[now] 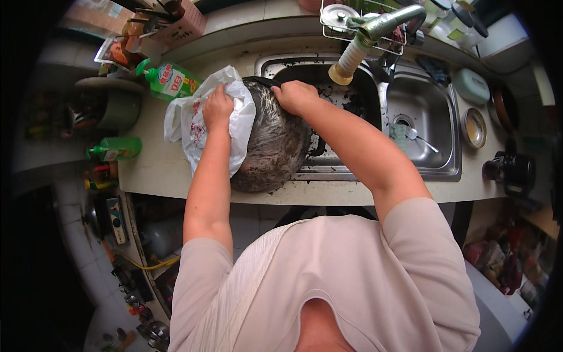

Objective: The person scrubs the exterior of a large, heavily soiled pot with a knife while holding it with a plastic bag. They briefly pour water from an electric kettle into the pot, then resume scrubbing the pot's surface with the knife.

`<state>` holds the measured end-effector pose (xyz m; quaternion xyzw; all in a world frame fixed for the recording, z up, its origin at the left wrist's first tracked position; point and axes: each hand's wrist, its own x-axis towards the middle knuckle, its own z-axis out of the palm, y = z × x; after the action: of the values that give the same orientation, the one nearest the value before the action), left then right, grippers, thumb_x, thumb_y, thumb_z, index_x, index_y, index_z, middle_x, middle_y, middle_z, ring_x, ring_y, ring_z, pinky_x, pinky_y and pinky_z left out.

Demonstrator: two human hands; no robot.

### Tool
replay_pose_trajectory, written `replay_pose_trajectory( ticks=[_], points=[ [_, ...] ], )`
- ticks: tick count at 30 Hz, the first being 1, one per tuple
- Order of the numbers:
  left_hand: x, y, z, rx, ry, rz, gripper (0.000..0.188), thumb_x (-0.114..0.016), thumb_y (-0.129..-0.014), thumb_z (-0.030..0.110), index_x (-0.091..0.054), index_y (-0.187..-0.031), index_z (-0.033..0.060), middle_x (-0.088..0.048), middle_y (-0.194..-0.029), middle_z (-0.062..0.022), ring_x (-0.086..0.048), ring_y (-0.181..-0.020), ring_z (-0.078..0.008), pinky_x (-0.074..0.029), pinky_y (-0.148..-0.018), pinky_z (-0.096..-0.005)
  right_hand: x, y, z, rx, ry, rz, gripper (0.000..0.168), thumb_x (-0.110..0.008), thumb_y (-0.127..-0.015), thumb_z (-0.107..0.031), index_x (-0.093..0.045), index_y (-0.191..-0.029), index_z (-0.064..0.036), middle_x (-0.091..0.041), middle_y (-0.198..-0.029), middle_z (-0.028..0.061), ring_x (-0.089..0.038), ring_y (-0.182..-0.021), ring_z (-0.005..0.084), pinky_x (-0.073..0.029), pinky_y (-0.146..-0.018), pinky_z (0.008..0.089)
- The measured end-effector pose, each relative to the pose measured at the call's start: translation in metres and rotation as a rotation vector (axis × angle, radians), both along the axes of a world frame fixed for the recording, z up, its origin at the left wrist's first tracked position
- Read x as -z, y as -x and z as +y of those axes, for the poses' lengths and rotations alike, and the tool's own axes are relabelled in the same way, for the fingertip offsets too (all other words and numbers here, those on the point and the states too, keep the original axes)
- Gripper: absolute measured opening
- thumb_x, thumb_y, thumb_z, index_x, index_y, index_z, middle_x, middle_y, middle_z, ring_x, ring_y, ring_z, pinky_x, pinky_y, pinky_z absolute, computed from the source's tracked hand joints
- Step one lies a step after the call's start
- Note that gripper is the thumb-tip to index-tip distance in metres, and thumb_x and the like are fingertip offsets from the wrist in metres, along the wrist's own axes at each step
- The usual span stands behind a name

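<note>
A large round-bottomed pan, likely a wok (277, 136), lies with its blackened underside up, across the counter and the left sink basin. Bare silvery streaks show through its dark crust. My left hand (217, 108) grips its left side through a white plastic bag (241, 145) with red print. In my right hand (299, 96) is a dark, flat-bladed tool (265, 82), its blade along the pan's far edge; the handle is hidden in my fist. A black loop handle (317, 147) juts from the pan's right side.
Black flakes litter the left basin (347, 152). A faucet (365, 37) with a ribbed hose overhangs it. The right basin (422, 110) holds a spoon-like utensil (424, 143). Green pump bottles (171, 81) stand at the left; a small metal bowl (474, 127) is at the right.
</note>
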<state>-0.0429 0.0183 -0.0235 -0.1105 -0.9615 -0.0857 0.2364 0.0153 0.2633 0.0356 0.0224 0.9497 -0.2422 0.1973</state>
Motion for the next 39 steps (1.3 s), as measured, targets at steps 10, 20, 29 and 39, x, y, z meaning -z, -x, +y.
replay_pose_trajectory(
  ticks=[10, 20, 29, 39],
  points=[
    [-0.008, -0.012, 0.009, 0.005, -0.011, 0.013, 0.023, -0.049, -0.083, 0.015, -0.064, -0.101, 0.0121, -0.068, -0.089, -0.0094, -0.064, -0.086, -0.0287, -0.048, -0.074, -0.0435, -0.007, -0.045, 0.028, -0.027, 0.04, 0.178, 0.052, -0.035, -0.097, -0.046, -0.067, -0.094, -0.006, -0.067, -0.093, 0.0186, -0.063, -0.094, 0.036, -0.049, -0.083, 0.0464],
    [-0.008, -0.012, 0.011, 0.007, -0.035, 0.018, 0.024, -0.049, -0.083, 0.014, -0.064, -0.101, 0.0112, -0.068, -0.092, -0.0101, -0.063, -0.088, -0.0283, -0.048, -0.075, -0.0432, -0.005, -0.026, 0.001, -0.091, -0.066, 0.233, 0.049, -0.038, -0.097, -0.045, -0.065, -0.094, -0.005, -0.069, -0.089, 0.0161, -0.066, -0.086, 0.0342, -0.051, -0.077, 0.0446],
    [-0.007, -0.02, 0.016, -0.028, -0.049, -0.056, 0.024, -0.049, -0.083, 0.013, -0.065, -0.102, 0.0111, -0.068, -0.093, -0.0104, -0.063, -0.091, -0.0282, -0.047, -0.078, -0.0431, 0.02, -0.025, 0.02, 0.009, -0.096, 0.217, 0.048, -0.039, -0.097, -0.045, -0.064, -0.091, -0.004, -0.068, -0.085, 0.0178, -0.066, -0.082, 0.0363, -0.052, -0.073, 0.0462],
    [-0.002, -0.018, 0.006, -0.012, -0.095, -0.034, 0.024, -0.05, -0.083, 0.011, -0.064, -0.102, 0.0105, -0.067, -0.095, -0.0102, -0.062, -0.092, -0.0282, -0.047, -0.079, -0.0422, 0.019, -0.061, 0.019, -0.022, -0.059, 0.357, 0.042, -0.044, -0.096, -0.046, -0.057, -0.085, -0.007, -0.065, -0.071, 0.0178, -0.064, -0.069, 0.0387, -0.05, -0.061, 0.0496]
  ],
)
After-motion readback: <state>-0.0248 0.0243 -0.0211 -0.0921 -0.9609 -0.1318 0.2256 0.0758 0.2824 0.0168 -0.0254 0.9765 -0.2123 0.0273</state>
